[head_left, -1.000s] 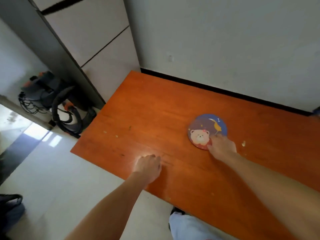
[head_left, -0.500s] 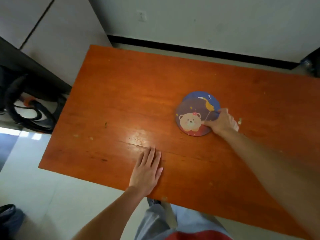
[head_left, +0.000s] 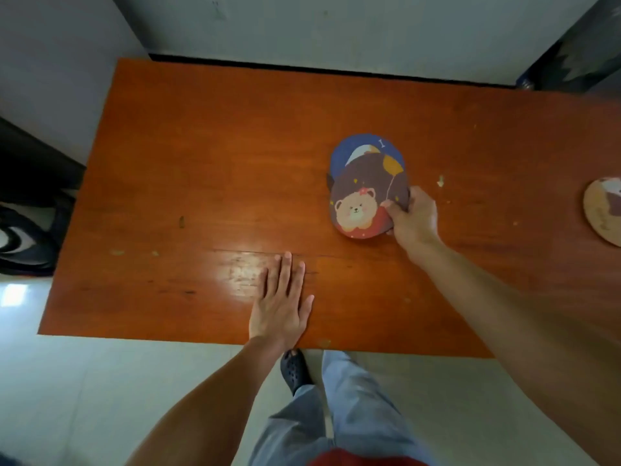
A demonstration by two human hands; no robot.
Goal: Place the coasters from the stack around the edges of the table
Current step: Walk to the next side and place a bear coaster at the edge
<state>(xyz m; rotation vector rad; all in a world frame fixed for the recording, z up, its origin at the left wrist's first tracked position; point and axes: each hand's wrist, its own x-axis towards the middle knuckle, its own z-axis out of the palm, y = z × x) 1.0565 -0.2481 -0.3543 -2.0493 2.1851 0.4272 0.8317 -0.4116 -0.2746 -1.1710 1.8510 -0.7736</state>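
The right hand [head_left: 415,218] has its grip pinched on the top coaster [head_left: 364,200] – peeling it off the stack [head_left: 363,148] just beyond; left hand [head_left: 280,302] flat, bracing on the desk [head_left: 201,146].

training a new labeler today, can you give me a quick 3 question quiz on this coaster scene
1. True or false: the right hand grips the bear coaster at its edge.
2. Multiple choice: the left hand is A) lifting a coaster, B) flat on the table, C) off the table.
3. Fill in: the bear coaster partly covers a ____ coaster beneath it.

Key
1. True
2. B
3. Blue

Another coaster lies at the right edge of the view.
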